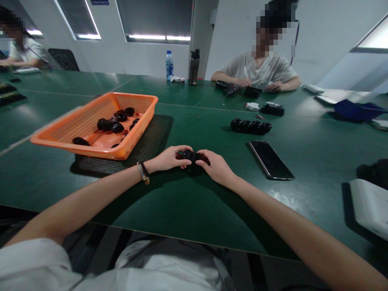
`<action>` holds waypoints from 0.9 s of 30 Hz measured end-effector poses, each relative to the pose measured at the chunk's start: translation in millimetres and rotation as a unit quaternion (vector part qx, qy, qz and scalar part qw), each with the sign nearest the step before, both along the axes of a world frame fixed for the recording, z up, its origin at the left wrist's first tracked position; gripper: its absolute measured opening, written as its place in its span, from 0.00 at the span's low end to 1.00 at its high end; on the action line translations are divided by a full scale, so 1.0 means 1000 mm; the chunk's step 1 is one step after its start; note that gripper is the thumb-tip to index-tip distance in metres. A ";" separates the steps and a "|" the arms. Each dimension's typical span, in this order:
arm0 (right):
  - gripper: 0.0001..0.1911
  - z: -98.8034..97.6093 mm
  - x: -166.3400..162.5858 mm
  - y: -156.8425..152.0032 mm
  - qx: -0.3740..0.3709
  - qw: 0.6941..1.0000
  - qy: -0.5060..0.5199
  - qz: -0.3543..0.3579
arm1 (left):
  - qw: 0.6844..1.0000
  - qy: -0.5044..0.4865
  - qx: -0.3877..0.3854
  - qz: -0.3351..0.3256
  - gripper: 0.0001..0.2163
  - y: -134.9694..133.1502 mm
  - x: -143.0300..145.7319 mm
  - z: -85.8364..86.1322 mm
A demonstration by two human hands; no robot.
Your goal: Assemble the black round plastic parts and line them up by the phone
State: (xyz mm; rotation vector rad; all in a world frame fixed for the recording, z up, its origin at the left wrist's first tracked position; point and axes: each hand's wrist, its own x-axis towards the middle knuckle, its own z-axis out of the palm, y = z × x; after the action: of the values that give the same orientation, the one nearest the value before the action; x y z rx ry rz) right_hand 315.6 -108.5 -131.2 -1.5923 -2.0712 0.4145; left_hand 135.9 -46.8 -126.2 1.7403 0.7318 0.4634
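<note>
Between my two hands, low over the green table (169, 206), is a small glossy black part (191, 156) with a dark reddish-brown tint at its ends. My left hand (169, 158) pinches its left end between thumb and fingers. At the other end, my right hand (216, 165) has its fingers closed on the same part. Its exact kind is too small and too covered to make out. A row of similar round black parts (251, 126) lies beyond my right hand. Left of my hands, an orange plastic basket (133, 144) holds several loose black ring-like parts (104, 124).
A smartphone (270, 160) lies right of my right hand. A white object (371, 204) stands at the right edge. Across the table, a person (257, 72) handles parts beside a power drill (232, 89). A water bottle (169, 66) and a dark bottle (194, 68) stand at the back.
</note>
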 end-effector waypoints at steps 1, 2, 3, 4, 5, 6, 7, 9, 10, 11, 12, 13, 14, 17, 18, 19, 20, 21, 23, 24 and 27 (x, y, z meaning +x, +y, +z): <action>0.10 0.000 0.000 0.000 0.001 1.000 -0.001 -0.001 | 1.000 0.000 0.000 0.000 0.20 0.000 0.000 0.000; 0.10 0.000 0.000 0.000 0.001 1.000 -0.003 -0.003 | 1.000 -0.001 0.000 0.000 0.20 0.000 0.000 0.001; 0.10 0.000 0.000 0.000 -0.001 1.000 -0.003 -0.004 | 1.000 -0.001 0.000 -0.001 0.20 0.000 0.000 0.001; 0.10 0.000 0.000 0.000 -0.003 1.000 -0.004 -0.005 | 1.000 0.000 -0.001 -0.002 0.20 -0.001 0.000 0.001; 0.11 0.000 0.000 0.000 -0.005 1.000 -0.004 -0.006 | 1.000 0.001 -0.001 -0.002 0.20 -0.001 0.000 0.002; 0.11 0.000 0.000 0.000 -0.006 1.000 -0.005 -0.006 | 1.000 0.002 -0.001 -0.002 0.20 -0.001 0.001 0.002; 0.11 0.000 0.000 0.000 -0.006 1.000 -0.006 -0.006 | 1.000 0.004 -0.001 -0.002 0.20 -0.001 0.001 0.003; 0.11 0.001 0.000 0.000 -0.005 1.000 -0.006 -0.006 | 1.000 0.006 -0.001 -0.002 0.20 -0.001 0.001 0.003; 0.11 0.001 -0.001 0.000 -0.007 1.000 -0.007 -0.007 | 1.000 0.006 -0.001 -0.002 0.20 -0.001 0.001 0.003; 0.11 0.001 -0.001 0.000 -0.009 1.000 -0.007 -0.007 | 1.000 0.006 -0.002 -0.003 0.20 0.000 0.001 0.003; 0.11 0.002 -0.001 -0.001 -0.011 1.000 -0.007 -0.008 | 1.000 0.006 -0.002 -0.004 0.20 0.000 0.001 0.003; 0.11 0.002 -0.001 -0.001 -0.013 1.000 -0.007 -0.009 | 1.000 0.005 -0.002 -0.004 0.20 0.000 0.000 0.003; 0.11 0.002 -0.001 -0.001 -0.013 1.000 -0.007 -0.009 | 1.000 0.005 -0.002 -0.005 0.20 0.000 0.000 0.003; 0.11 0.002 0.000 -0.001 0.002 1.000 0.003 -0.006 | 1.000 0.001 0.003 0.000 0.20 0.000 0.000 0.002; 0.12 0.002 0.000 -0.002 0.011 1.000 0.008 -0.003 | 1.000 0.001 0.004 0.002 0.20 0.000 0.000 0.002; 0.12 0.001 0.001 -0.002 0.022 1.000 0.014 0.000 | 1.000 0.003 0.005 0.004 0.20 -0.001 0.000 0.003; 0.13 -0.001 0.001 -0.002 0.032 0.999 0.019 0.004 | 1.000 0.005 0.005 0.005 0.20 -0.001 0.000 0.003; 0.15 -0.002 0.002 -0.002 0.041 0.999 0.023 0.007 | 1.000 0.007 0.004 0.005 0.19 -0.001 0.001 0.003; 0.16 -0.005 0.002 -0.002 0.055 0.998 0.029 0.009 | 1.000 0.010 0.004 0.005 0.18 -0.002 0.001 0.004; 0.15 -0.006 0.002 -0.001 0.058 0.998 0.032 0.009 | 1.000 0.009 0.003 0.005 0.18 -0.002 0.002 0.005; 0.12 -0.007 0.003 -0.001 0.053 0.998 0.038 0.008 | 1.000 0.008 0.004 0.004 0.18 -0.002 0.002 0.005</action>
State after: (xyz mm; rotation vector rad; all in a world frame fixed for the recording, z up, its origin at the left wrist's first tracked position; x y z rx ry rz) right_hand 318.1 -109.2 -138.5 -1.4751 -2.0159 0.3586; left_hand 138.0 -48.5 -121.4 1.7502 0.7508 0.4582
